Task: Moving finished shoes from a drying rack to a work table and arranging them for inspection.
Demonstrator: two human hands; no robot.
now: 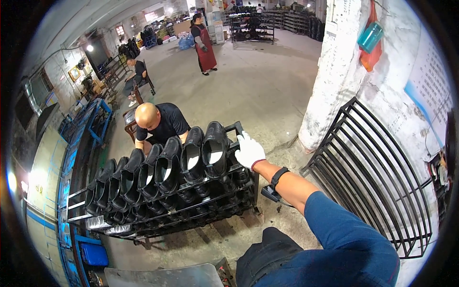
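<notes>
My right hand, in a white glove, grips the upper end bar of a black metal shoe rack. Beside it, on the rack's top tier, a black leather shoe with a pale insole stands tilted, toe up. A row of several similar black shoes runs off to the left. Lower tiers carry more dark shoes, partly hidden by the rails. A dark band and a small black device sit on my right wrist. My left hand is out of the picture.
A person in black bends close behind the rack. Black barred frames lean on the right wall, by a white pillar. Blue-framed machinery lines the left. A metal-topped surface is near me. Farther off stands a person in a red apron.
</notes>
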